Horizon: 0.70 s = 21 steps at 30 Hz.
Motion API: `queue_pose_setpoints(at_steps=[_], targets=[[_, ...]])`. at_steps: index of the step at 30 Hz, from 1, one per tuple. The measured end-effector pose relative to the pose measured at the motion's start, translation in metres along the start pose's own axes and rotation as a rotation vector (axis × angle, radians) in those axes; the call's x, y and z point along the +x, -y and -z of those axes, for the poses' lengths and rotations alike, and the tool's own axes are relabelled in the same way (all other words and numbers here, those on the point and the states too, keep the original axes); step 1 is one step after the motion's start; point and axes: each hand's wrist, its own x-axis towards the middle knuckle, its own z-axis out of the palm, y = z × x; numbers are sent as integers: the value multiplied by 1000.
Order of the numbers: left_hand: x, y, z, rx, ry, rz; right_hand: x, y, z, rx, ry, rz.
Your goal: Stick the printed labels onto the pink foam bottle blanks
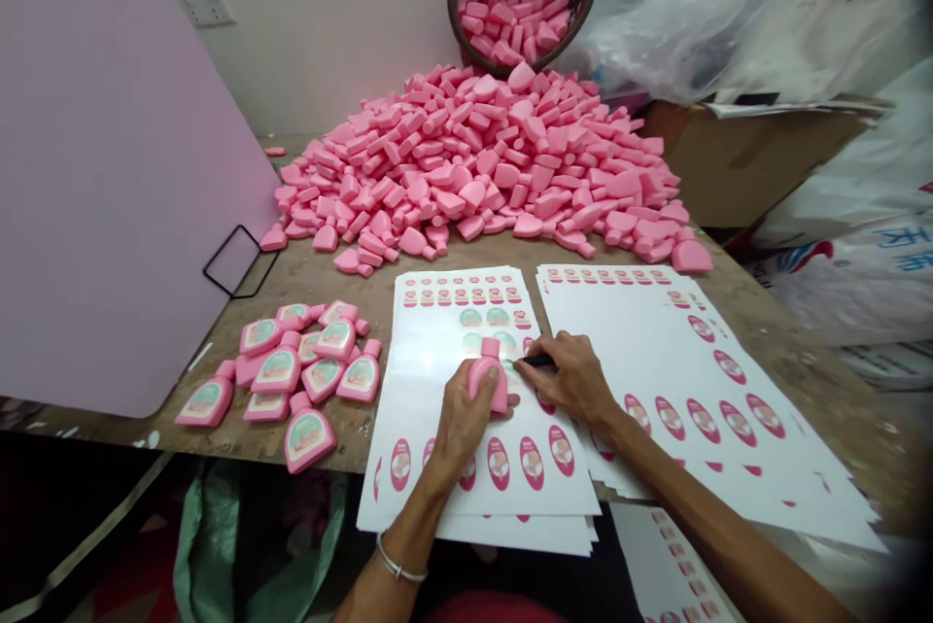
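My left hand (461, 419) grips a small pink toy bottle (491, 349) with its neck pointing away from me. The visible face of that bottle is plain pink. Beneath it lies a stack of white sticker sheets (415, 399) printed with green and pink labels. In my right hand (572, 375) is a slim black pen-like tool (537, 361), pinched in the fingers. Its thin tip is beside the bottle, over the green labels; I cannot tell if it touches them. To the left sits a group of pink bottles with green labels (310, 433).
A big heap of plain pink bottles (466, 156) covers the back of the table, below a tipped brown basket (456, 11). A second sheet stack (598, 341) lies right. A pink-white panel (123, 166) stands left; a cardboard box (721, 161) and plastic bags (677, 11) are right.
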Motion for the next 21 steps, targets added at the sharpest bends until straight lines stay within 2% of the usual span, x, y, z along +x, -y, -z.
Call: queue_pose_setpoints(at_steps=[3,7,12,17,21], targets=[[0,-1,1,-11,5,5,-3,4,6,-39,-57,99],[-2,-2,1,-9,5,11,-4,3,15,-91,-37,28],[-3,-5,0,-15,1,16,-3,1,6,-110,44,39],[-3,-8,-1,-23,-8,28,-2,4,1,11,0,34],[-3,-10,-1,-22,-23,27,-1,6,15,200,-31,-86]])
